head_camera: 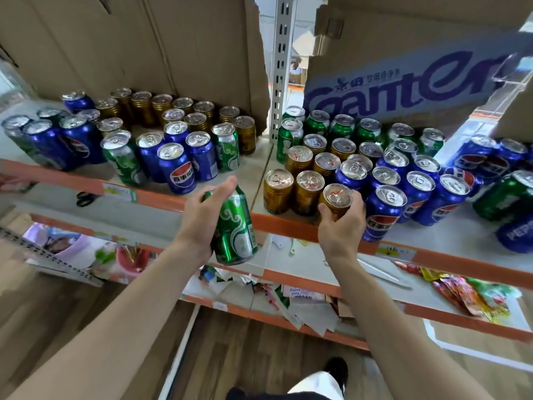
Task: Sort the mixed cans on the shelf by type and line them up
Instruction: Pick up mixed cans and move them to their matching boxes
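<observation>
The left hand (202, 220) is wrapped around a green can (235, 229), holding it tilted in the air just in front of the shelf's orange front edge (161, 199). The right hand (341, 223) is closed on a gold can (336, 202) at that same edge, just right of two more gold cans (292, 192) standing on the shelf. Behind the edge, blue cans (177, 168), green ones and gold ones stand mixed across the shelf, backed by cardboard boxes (403, 76).
</observation>
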The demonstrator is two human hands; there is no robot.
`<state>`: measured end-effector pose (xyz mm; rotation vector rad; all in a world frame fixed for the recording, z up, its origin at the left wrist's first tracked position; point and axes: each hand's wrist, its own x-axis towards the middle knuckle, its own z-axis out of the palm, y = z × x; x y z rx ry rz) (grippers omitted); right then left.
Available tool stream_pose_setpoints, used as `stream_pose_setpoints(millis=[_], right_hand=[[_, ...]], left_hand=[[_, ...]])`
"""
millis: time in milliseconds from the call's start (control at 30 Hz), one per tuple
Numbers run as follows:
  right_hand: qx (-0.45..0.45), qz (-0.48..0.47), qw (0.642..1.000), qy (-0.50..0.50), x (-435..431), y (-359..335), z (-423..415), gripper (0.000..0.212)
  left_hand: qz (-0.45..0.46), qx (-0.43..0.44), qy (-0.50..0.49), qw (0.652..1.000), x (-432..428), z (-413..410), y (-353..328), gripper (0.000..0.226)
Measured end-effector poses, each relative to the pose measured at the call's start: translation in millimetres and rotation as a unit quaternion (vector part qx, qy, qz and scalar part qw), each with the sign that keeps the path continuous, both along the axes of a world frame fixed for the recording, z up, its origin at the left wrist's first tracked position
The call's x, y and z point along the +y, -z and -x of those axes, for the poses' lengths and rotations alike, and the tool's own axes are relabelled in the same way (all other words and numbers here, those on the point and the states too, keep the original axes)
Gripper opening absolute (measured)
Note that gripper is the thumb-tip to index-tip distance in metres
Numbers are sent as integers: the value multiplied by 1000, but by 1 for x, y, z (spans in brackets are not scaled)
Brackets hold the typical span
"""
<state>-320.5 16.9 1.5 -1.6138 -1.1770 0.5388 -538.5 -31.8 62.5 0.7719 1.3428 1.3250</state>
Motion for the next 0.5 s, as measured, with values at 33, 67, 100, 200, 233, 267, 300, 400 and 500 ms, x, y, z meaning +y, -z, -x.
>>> stream_pose_setpoints(millis=[33,67,100,200,233,267,300,400,500], right_hand=[[-2,-4,1000,2,1,1,2,61],[-6,-9,1000,4,2,2,4,60],[-13,-13,1000,6,3,3,6,60],[-32,-24,999,13,4,4,11,59],[-39,-28,999,18,5,4,12,60],[-46,-32,998,20,6,4,13,60],[-54,-38,998,19,8,5,13,60],[-67,-42,997,8,12,8,15,59],[-75,-27,997,9,11,13,19,60]], left_hand=[[5,-5,-5,1000,2,-2,2,43],[8,-8,-7,1000,3,-4,4,44],[11,-7,-6,1000,4,-6,7,46],[11,2,1,1000,5,-8,10,46],[12,1,4,1000,5,-8,10,45],[14,2,6,1000,5,-8,11,46],[16,4,6,1000,5,-7,10,47],[18,4,4,1000,7,-5,11,50],[20,2,-4,1000,6,-4,11,50]])
